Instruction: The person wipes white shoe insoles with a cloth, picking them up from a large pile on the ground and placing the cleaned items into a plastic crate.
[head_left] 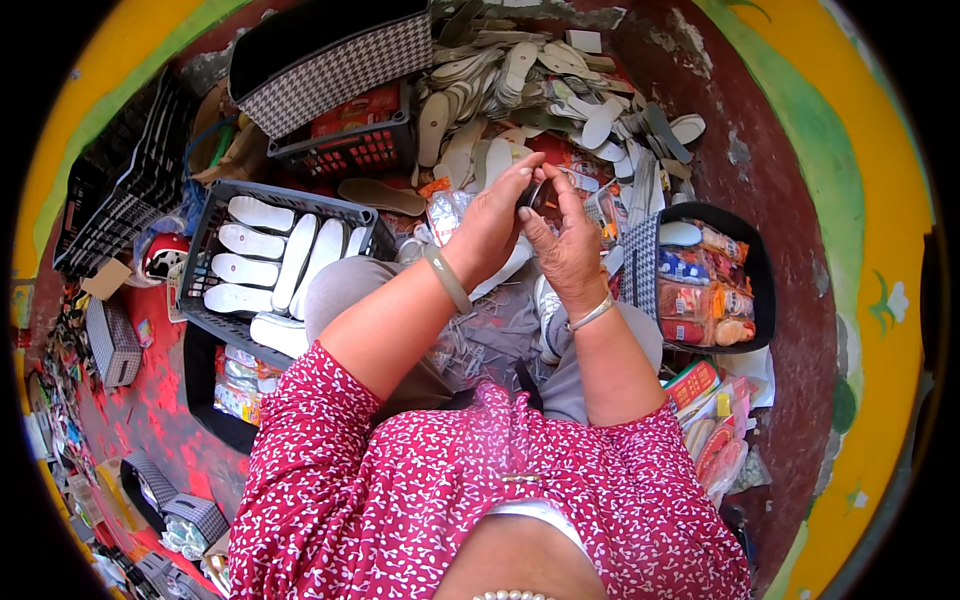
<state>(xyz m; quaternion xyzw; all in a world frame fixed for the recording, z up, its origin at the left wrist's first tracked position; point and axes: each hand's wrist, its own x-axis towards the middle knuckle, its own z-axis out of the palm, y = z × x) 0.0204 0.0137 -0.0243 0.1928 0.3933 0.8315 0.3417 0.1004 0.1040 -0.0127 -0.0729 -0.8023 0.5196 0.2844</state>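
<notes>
Several white insoles (252, 242) lay rowed in left crate (228, 332); far heap (600, 125) remained loose, so work looked partway. Right hand (568, 238) seemed clamped on dark item (535, 195), centre; left hand (490, 225) beside it, grip couldn't be told.

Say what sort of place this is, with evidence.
Probably a small insole workspace: a heap of loose insoles, a dark crate of white insoles, and a patterned box of wrapped packets.

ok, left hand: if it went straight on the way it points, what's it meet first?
Likely the heap of pale insoles: the left hand points up and slightly right in the picture, toward it. Depth is unclear, so it might pass above.
</notes>
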